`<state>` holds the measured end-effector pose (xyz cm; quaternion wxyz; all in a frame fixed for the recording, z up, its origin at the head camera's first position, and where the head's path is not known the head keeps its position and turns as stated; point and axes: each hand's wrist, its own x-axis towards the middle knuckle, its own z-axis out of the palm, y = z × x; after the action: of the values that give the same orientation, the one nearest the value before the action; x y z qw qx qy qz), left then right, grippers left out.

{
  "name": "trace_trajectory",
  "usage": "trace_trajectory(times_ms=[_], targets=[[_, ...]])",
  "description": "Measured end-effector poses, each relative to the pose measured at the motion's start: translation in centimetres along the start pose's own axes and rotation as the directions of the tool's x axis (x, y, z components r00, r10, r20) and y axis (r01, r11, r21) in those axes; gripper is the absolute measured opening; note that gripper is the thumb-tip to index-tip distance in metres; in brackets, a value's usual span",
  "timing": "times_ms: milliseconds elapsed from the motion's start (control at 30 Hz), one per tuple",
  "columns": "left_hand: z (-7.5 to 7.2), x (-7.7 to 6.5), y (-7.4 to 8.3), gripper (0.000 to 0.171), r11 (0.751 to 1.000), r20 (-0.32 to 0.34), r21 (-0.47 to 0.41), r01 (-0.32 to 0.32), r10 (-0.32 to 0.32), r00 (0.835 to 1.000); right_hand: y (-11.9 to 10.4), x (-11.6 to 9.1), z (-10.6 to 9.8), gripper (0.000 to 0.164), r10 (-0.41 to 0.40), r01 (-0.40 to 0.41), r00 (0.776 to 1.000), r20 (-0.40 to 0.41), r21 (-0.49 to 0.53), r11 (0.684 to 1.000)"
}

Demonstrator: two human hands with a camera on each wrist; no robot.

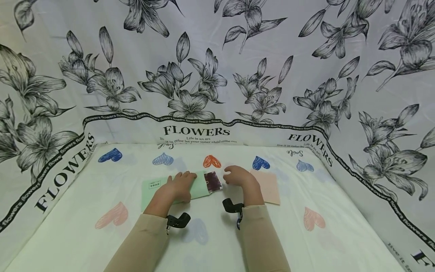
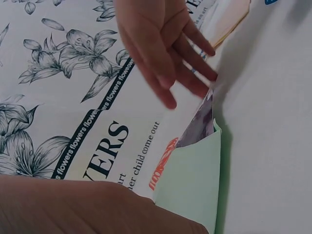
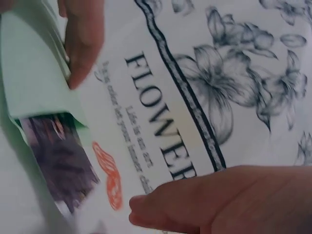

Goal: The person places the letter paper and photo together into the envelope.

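Note:
A pale green envelope (image 1: 201, 185) lies flat on the cloth. From its right end sticks a dark purple printed card (image 1: 213, 182), the rest of it hidden inside. My left hand (image 1: 180, 187) rests across the envelope, with straight fingers along its far edge in the right wrist view. Just right of the card's exposed end, my right hand (image 1: 242, 181) holds nothing, its fingers loosely bent and spread apart in the left wrist view. Partly behind that hand lies a flat peach-coloured paper piece (image 1: 270, 187), like an envelope.
White cloth with printed hearts covers the surface; an orange heart (image 1: 212, 161) shows beyond the card. A flower-printed curtain (image 1: 193, 83) rises at the back and both sides. Each wrist carries a black camera, such as the left one (image 1: 178, 220).

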<state>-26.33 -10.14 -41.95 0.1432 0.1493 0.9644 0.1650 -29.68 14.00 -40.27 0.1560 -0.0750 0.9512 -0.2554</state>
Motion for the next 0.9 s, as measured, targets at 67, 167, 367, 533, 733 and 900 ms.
trace_trajectory(times_ms=[67,167,367,533,733,900], targets=[[0.1,0.1,-0.1,0.084,1.0,-0.003,0.0,0.002,-0.002,1.0,-0.8,0.3,0.6,0.047,-0.032,0.032,0.999,0.009,-0.007,0.999],[0.0,-0.1,0.0,0.084,1.0,-0.004,-0.004,0.006,-0.006,1.0,-1.4,0.4,1.1,0.048,-0.076,0.077,0.996,0.035,-0.006,0.997],[0.0,0.0,0.0,0.082,1.0,0.011,-0.021,0.002,-0.001,1.0,0.0,0.0,0.1,0.05,-0.054,0.049,0.996,0.067,0.068,0.996],[0.0,0.1,-0.1,0.083,1.0,0.004,-0.018,-0.004,0.004,1.0,1.2,-0.4,-1.0,0.05,0.023,-0.027,0.999,0.044,0.093,0.995],[-0.3,0.1,0.2,0.083,1.0,0.015,-0.009,0.011,-0.011,1.0,0.3,-0.2,-0.6,0.05,-0.002,-0.003,0.998,0.069,0.083,0.997],[-0.2,0.0,0.2,0.084,1.0,0.01,-0.004,0.016,-0.016,1.0,-1.7,0.0,0.6,0.052,-0.109,0.095,0.983,0.151,0.098,0.991]])
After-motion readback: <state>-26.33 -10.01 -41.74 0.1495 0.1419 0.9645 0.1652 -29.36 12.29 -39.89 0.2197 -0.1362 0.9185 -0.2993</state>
